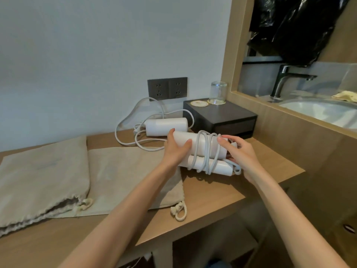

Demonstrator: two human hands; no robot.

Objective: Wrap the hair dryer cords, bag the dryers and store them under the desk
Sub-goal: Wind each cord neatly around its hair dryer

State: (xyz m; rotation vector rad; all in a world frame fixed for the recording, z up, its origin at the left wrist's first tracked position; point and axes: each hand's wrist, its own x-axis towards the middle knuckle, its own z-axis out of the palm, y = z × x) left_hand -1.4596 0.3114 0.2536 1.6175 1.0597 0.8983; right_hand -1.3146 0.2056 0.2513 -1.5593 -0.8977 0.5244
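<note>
A folded white hair dryer (204, 147) is held above the wooden desk (212, 196), its grey cord (207, 151) looped several times round body and handle. My left hand (174, 147) grips the dryer's left end. My right hand (240, 153) holds the right end, fingers curled over the cord's loose end. A second white hair dryer (166, 125) lies behind near the wall, its cord (127, 120) sprawled loose on the desk. Two beige drawstring bags lie flat: one (42, 176) at the left, the other (125, 178) under my left forearm.
A black box (228, 118) with an upturned glass (218, 92) and a coaster stands at the back right. Dark wall sockets (167, 88) sit above the second dryer. A wooden partition and a sink (324, 111) with a tap lie to the right. Open space shows under the desk.
</note>
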